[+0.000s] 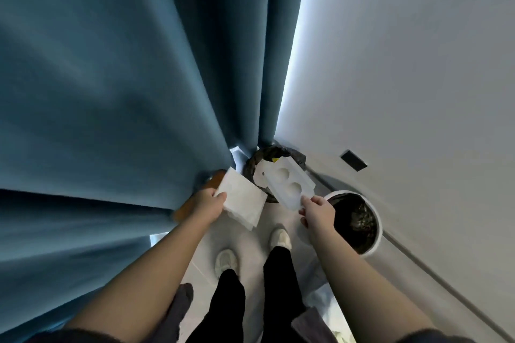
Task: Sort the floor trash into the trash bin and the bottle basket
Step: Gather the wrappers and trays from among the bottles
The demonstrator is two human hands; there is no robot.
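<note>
My left hand [208,203] grips a folded white paper towel [242,199] at its left corner, just in front of the trash bin. My right hand [316,210] pinches the near end of a white plastic tray [287,184] with two round hollows. The tray's far end hangs over the dark-lined trash bin [252,164] in the corner, where a yellow scrap lies inside. A white round bin [374,220] with a black liner stands to the right, beside my right wrist. No bottle basket is in view.
A blue curtain [125,92] fills the left side and reaches the floor by the corner bin. A white wall [404,78] with a dark socket [354,160] runs along the right. A brown wooden piece [214,178] shows behind my left hand. My shoes [280,238] stand on pale tiles.
</note>
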